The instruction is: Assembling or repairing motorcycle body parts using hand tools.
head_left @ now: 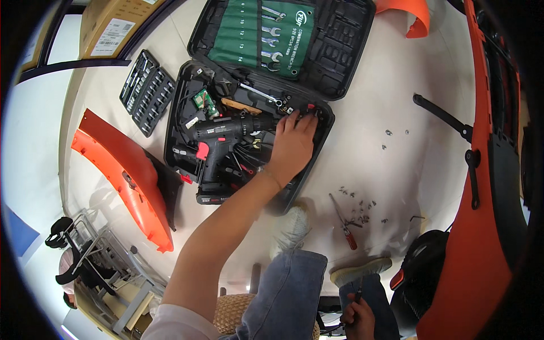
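Head view, left to right: orange plastic body panel (pixel 122 170) on the floor; black cordless drill (pixel 218 141) lying in the open black plastic tool case (pixel 317 141). Left hand (pixel 293 144) spread flat, fingers reaching into the case's right corner, gripping nothing visible. Red-handled screwdriver (pixel 345 224) beside scattered screws. Right hand (pixel 358 317) clenched around a thin dark tool.

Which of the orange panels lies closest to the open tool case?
The long orange panel on the floor left of the tool case. It almost meets the case's left edge; the small piece at the top and the big body panel at right lie farther off.
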The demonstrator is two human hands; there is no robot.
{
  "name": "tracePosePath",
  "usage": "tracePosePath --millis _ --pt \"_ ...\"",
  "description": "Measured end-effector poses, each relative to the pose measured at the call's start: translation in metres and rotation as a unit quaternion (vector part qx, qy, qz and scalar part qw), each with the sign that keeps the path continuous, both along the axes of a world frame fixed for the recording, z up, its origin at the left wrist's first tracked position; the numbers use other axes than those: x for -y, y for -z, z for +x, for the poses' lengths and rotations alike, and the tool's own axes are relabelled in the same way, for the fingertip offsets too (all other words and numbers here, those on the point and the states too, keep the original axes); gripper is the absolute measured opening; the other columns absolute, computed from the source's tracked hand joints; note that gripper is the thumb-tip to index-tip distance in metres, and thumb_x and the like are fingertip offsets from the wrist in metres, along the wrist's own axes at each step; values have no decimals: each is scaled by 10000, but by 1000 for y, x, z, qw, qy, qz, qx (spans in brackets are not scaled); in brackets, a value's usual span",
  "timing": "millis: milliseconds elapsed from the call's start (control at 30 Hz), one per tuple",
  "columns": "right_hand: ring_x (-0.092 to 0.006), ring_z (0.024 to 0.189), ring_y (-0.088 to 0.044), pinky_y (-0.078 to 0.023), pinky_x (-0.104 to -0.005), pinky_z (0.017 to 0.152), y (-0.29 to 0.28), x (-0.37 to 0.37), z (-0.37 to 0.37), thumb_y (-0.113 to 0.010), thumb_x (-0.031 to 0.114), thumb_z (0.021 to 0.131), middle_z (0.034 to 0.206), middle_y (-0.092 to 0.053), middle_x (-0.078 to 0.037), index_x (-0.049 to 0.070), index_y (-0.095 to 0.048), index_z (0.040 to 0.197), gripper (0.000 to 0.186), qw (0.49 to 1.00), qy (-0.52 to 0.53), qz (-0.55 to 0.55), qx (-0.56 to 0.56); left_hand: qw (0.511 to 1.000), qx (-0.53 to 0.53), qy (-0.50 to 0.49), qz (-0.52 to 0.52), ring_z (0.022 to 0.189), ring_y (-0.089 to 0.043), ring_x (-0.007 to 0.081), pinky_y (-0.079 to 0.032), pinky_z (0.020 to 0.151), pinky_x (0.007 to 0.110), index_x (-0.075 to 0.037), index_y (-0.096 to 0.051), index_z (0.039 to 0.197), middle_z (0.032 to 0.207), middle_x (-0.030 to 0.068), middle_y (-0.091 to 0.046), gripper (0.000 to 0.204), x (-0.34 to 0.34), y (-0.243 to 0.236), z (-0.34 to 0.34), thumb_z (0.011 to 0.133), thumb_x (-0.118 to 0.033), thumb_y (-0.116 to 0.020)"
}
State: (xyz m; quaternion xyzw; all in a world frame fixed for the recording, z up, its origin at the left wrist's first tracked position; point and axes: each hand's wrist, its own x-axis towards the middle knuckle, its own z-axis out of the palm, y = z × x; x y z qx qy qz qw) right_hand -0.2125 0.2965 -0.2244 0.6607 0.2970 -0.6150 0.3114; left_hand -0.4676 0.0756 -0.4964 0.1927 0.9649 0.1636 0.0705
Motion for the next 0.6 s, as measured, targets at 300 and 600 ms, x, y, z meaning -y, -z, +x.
tracePosePath --millis 300,600 --pt "-102 581 -420 -372 -239 555 -2 -1 -5 -461 107 945 680 -433 3 85 -481 888 64 1000 9 7 4 1000 -19 5 12 1227 -398 299 -303 1045 442 7 -500 1213 1305 134 -454 495 21 -28 12 784 -217 -606" --pt "-111 573 -414 -379 -253 555 4 -1 5 -468 104 942 666 -427 -7 77 -480 865 82 1000 3 -19 -23 995 -2 -51 -81 1094 -503 332 -366 984 429 39 -525 1101 1129 196 -556 465 8 -12 -13 775 -269 -648"
